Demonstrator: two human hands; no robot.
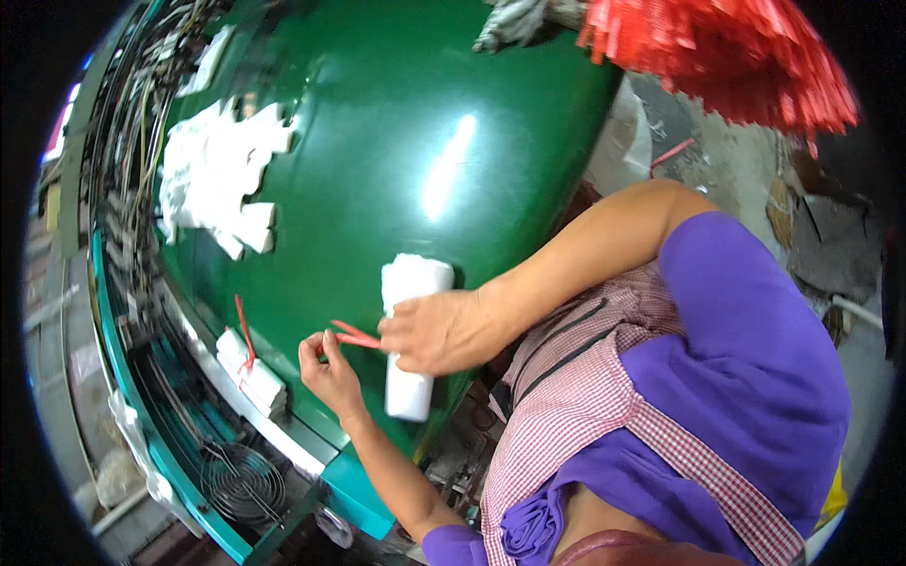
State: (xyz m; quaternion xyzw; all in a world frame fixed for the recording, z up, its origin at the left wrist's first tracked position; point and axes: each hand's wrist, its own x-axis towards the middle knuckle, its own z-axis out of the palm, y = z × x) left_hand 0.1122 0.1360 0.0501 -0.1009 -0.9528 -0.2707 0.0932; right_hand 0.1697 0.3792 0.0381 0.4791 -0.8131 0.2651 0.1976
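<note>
A folded bundle of white cloth (pixel 410 394), apparently gloves, lies on the green tabletop (pixel 349 104) close to my body. Over its middle, my right hand (pixel 439 332) is closed with fingers curled round it, slightly blurred. A thin red plastic strip (pixel 355 336) runs from those fingers to my left hand (pixel 329 370), which pinches it just left of the bundle. How the strip passes under the bundle is hidden. Farther left lies another white bundle (pixel 261 391), with a red strip tied round its middle.
A loose heap of white gloves (pixel 212 174) lies at the table's far left. Hanging red strips (pixel 727 57) fill the upper right, beside grey-white cloth (pixel 514 21) on the table's far edge. Machinery with a teal frame (pixel 118 340) runs along the left, above a coiled wire guard (pixel 243 483).
</note>
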